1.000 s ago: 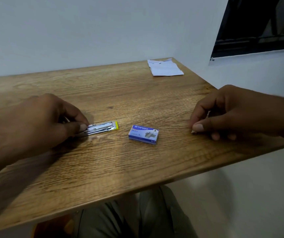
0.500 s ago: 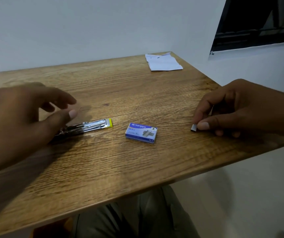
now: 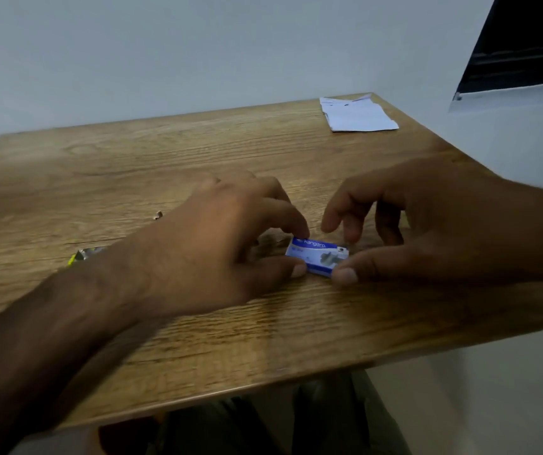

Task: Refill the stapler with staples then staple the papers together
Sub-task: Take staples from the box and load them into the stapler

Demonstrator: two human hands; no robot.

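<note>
Small blue-and-white cardboard staple box (image 3: 317, 256), lying flat on the wooden table (image 3: 198, 152), right of centre, printed face up; pinched at both ends by two hands.

Left hand (image 3: 217, 244), reaching across from the lower left; thumb tip (image 3: 297, 270) against the near left corner of the box, forefinger tip at the far left corner; remaining fingers curled loosely above the tabletop; closed on the box end.

Right hand (image 3: 427, 224), entering from the right; thumb (image 3: 345, 275) pressed to the near right edge of the box, two fingers (image 3: 350, 231) touching down at its far right edge; gripping the box likewise; other fingers bent behind, contents of the palm not discernible.

Slim metal stapler with yellow-green tip (image 3: 83, 254), on the table left of the box, mostly hidden behind the left forearm; open or closed: cannot tell; well apart from the box.

Small metallic scrap (image 3: 158, 215), on the table beyond the left wrist; identity unclear.

Folded white papers (image 3: 358, 114), at the far right corner of the table, well apart from both hands.

Plain pale wall (image 3: 198, 54) behind; dark window panel (image 3: 526, 44) at upper right.
</note>
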